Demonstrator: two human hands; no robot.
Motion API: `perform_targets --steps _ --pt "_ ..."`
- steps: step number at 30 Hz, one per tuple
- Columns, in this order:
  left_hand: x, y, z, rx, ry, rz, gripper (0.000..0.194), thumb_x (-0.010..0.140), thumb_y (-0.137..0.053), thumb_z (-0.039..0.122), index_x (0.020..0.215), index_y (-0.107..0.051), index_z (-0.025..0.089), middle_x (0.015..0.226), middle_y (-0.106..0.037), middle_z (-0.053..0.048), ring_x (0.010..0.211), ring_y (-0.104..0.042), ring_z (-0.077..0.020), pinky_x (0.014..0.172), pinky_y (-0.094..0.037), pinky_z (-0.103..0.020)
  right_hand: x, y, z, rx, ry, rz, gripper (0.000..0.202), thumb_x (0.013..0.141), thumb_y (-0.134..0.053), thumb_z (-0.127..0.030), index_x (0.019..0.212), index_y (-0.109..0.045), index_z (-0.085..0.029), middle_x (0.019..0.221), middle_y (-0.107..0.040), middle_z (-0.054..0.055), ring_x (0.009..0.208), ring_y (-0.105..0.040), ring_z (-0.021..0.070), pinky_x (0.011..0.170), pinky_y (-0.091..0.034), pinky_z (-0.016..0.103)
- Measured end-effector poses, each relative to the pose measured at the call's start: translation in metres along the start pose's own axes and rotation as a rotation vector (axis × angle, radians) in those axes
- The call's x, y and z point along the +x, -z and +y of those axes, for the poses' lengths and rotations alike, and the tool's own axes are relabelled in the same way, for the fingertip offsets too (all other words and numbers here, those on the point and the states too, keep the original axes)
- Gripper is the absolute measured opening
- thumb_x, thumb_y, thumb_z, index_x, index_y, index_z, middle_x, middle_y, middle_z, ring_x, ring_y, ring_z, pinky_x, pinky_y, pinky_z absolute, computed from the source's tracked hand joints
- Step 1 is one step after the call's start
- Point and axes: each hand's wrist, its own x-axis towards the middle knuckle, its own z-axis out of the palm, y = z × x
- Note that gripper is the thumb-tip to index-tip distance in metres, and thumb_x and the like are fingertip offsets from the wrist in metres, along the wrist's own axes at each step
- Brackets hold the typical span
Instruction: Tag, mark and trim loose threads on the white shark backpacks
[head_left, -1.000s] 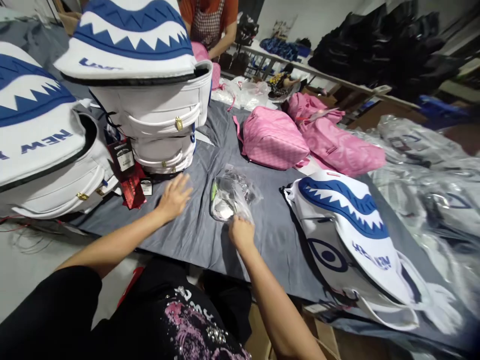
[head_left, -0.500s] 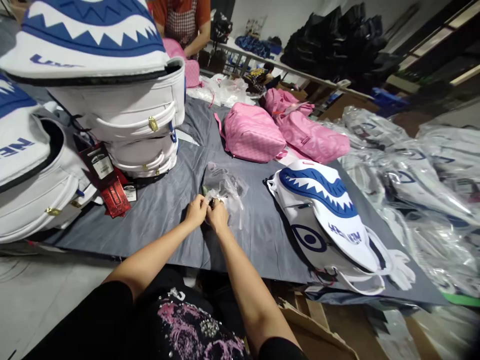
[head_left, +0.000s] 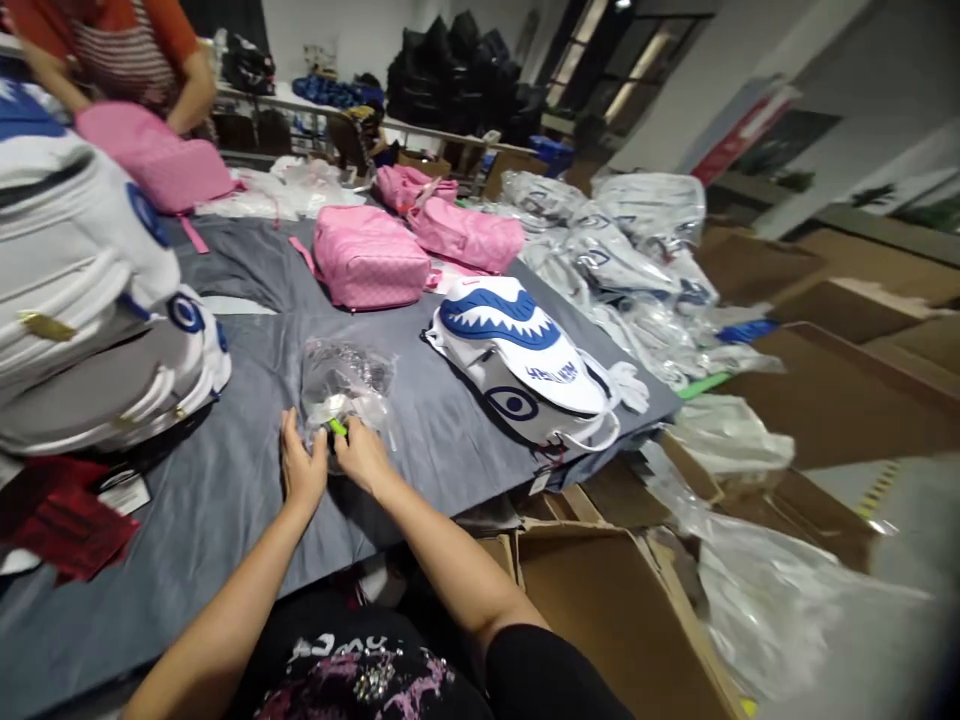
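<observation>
Presently, our two forearms reach forward from six o'clock, hands side by side over the table's near part. Our left hand (head_left: pixel 304 470) stands half on edge, fingers extended, thumb apart: grip open, touching the near-left side of one clear plastic bag (head_left: pixel 351 368). Our right hand (head_left: pixel 362 453) lies knuckles up, fingers curled in, at the bag's near edge; one bright green piece (head_left: pixel 337 427) shows at its fingertips, though we cannot tell whether it is pinched. The bag, crumpled, lies at twelve o'clock from our hands.

Surface: one table, grey cloth (head_left: pixel 255 400), wrinkled. On it, from our hands: white backpacks (head_left: pixel 97 300), stacked, ten o'clock; red tag (head_left: pixel 67 515), nine; pink backpack (head_left: pixel 371 260), near twelve; white-and-blue backpack (head_left: pixel 517 360), lying down, two.

Room: one co-worker (head_left: pixel 127 50) in an apron, eleven o'clock, hands at another pink bag (head_left: pixel 154 155); plastic-wrapped bags (head_left: pixel 622 255), heaped, two; open cardboard box (head_left: pixel 600 590), four.
</observation>
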Motion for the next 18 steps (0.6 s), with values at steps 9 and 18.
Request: perform_targets --steps 9,18 --pt "-0.011 -0.066 0.026 0.622 -0.321 -0.454 0.091 0.083 -0.061 0.063 0.154 -0.031 0.014 0.163 -0.008 -0.027 0.148 -0.01 -0.0507 0.112 -0.021 -0.071 -0.091 0.071 0.148 0.645 -0.225 0.028 0.03 0.074 -0.059 -0.046 0.082 -0.043 -0.022 0.061 -0.059 -0.004 0.051 -0.058 0.0134 0.048 -0.044 0.023" --pt "0.075 -0.119 0.043 0.744 -0.321 -0.481 0.06 0.095 -0.046 0.034 0.153 -0.035 0.02 0.161 -0.025 -0.019 0.145 -0.02 -0.0448 0.112 -0.025 -0.066 -0.129 0.128 0.214 0.543 -0.3 0.712 0.05 0.069 -0.063 -0.069 0.068 -0.049 -0.021 0.054 -0.047 -0.005 0.053 -0.043 0.0127 0.053 -0.036 0.027"
